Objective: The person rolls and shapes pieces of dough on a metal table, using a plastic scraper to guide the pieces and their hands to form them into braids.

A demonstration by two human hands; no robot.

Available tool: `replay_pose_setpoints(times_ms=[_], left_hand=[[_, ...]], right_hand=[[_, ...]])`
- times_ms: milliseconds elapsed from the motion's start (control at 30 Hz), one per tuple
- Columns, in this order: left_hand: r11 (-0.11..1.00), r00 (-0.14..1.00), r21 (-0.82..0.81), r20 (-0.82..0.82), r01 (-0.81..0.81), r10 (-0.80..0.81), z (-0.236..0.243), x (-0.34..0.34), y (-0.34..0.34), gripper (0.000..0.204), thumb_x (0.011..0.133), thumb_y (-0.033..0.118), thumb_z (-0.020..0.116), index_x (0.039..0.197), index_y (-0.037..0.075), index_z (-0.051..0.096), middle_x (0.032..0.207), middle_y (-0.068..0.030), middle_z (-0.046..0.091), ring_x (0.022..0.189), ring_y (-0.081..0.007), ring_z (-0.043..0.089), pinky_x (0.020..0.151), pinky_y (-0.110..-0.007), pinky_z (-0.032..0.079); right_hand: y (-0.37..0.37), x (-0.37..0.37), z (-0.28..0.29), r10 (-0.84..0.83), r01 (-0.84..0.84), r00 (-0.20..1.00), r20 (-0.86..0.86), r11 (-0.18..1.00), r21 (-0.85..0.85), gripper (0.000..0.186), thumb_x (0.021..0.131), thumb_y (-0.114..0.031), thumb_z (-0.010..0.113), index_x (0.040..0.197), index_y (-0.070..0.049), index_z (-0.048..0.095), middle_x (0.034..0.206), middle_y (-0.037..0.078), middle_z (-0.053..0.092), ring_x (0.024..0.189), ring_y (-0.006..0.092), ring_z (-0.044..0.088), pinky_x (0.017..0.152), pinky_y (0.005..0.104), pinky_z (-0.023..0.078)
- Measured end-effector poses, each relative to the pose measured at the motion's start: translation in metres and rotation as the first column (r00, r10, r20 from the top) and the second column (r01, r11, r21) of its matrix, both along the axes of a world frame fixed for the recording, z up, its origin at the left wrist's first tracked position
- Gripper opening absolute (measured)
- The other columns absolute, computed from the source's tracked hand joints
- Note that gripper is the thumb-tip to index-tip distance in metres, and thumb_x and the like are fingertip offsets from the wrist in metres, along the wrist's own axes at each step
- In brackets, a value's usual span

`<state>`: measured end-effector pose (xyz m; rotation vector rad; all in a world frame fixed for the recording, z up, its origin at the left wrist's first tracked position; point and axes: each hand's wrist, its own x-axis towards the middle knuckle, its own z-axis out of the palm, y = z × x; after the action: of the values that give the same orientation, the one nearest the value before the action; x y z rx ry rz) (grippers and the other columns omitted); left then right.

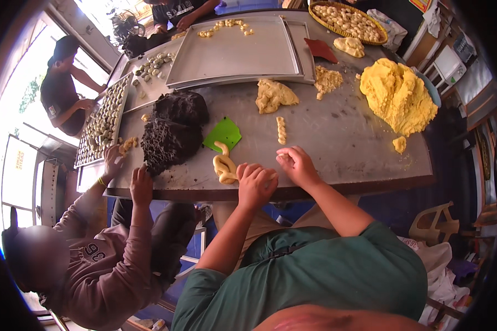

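Note:
Near the table's front edge, my left hand (255, 185) is curled closed beside a coiled pale dough rope (225, 166). What its fingers hold, if anything, is hidden. My right hand (299, 166) is closed in a pinch just to the right, its fingertips over the tabletop; whatever lies in them is too small to name. Beyond the hands lies a short row of small dough pieces (281, 131), touching end to end. A green dough scraper (224, 134) rests behind the rope. Farther back sits a pale dough lump (275, 96).
Black dough (174, 129) is heaped at left; yellow dough (397, 96) at right. Metal trays (234, 52), a red scraper (320, 49) and a basket of dough balls (348, 23) stand farther back. A co-worker (107, 259) sits close on my left; others work beyond.

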<state>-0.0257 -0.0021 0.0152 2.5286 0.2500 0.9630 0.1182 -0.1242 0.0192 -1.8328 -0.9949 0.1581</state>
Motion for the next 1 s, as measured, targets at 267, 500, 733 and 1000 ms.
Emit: replay_pose_setpoints(times_ms=[267, 500, 733, 1000], left_hand=[[0.999, 0.996, -0.042, -0.088, -0.025, 0.021, 0.001, 0.003, -0.003, 0.016, 0.089, 0.027, 0.076, 0.099, 0.016, 0.072, 0.093, -0.001, 0.072, 0.108, -0.0231, 0.063, 0.109, -0.051, 0.036], [0.997, 0.994, -0.047, -0.091, -0.068, 0.064, 0.01, 0.002, -0.002, 0.019, 0.089, 0.025, 0.076, 0.104, 0.015, 0.073, 0.101, -0.0029, 0.074, 0.109, -0.0259, 0.064, 0.109, -0.049, 0.037], [0.987, 0.986, -0.146, -0.164, -0.061, 0.037, 0.002, 0.004, 0.001, 0.026, 0.088, 0.024, 0.074, 0.112, 0.013, 0.073, 0.105, -0.0057, 0.074, 0.112, -0.0256, 0.064, 0.113, -0.049, 0.034], [0.997, 0.98, -0.001, -0.183, -0.079, 0.078, -0.011, 0.0, 0.007, 0.026, 0.084, 0.023, 0.076, 0.108, 0.014, 0.073, 0.103, -0.006, 0.073, 0.114, -0.025, 0.064, 0.112, -0.05, 0.035]], right_hand=[[0.02, 0.053, -0.011, -0.016, 0.088, 0.971, 0.237, 0.95, -0.3, 0.018, 0.092, -0.021, 0.074, 0.109, -0.015, 0.076, 0.098, 0.008, 0.068, 0.096, 0.0344, 0.068, 0.084, 0.0446, 0.056], [-0.007, 0.02, 0.004, -0.054, 0.165, 0.805, 0.591, 0.977, -0.135, 0.02, 0.092, -0.025, 0.077, 0.101, -0.009, 0.07, 0.098, 0.009, 0.074, 0.087, 0.03, 0.073, 0.075, 0.0424, 0.057], [-0.003, -0.021, -0.001, 0.092, -0.121, 0.96, -0.264, 0.988, -0.094, 0.026, 0.098, -0.024, 0.074, 0.095, -0.001, 0.063, 0.086, 0.016, 0.074, 0.074, 0.0232, 0.073, 0.069, 0.0353, 0.056], [0.001, -0.025, -0.004, 0.137, -0.141, 0.989, 0.056, 0.987, 0.072, 0.021, 0.096, -0.011, 0.069, 0.115, -0.002, 0.069, 0.098, 0.017, 0.073, 0.086, 0.0344, 0.071, 0.077, 0.0407, 0.056]])
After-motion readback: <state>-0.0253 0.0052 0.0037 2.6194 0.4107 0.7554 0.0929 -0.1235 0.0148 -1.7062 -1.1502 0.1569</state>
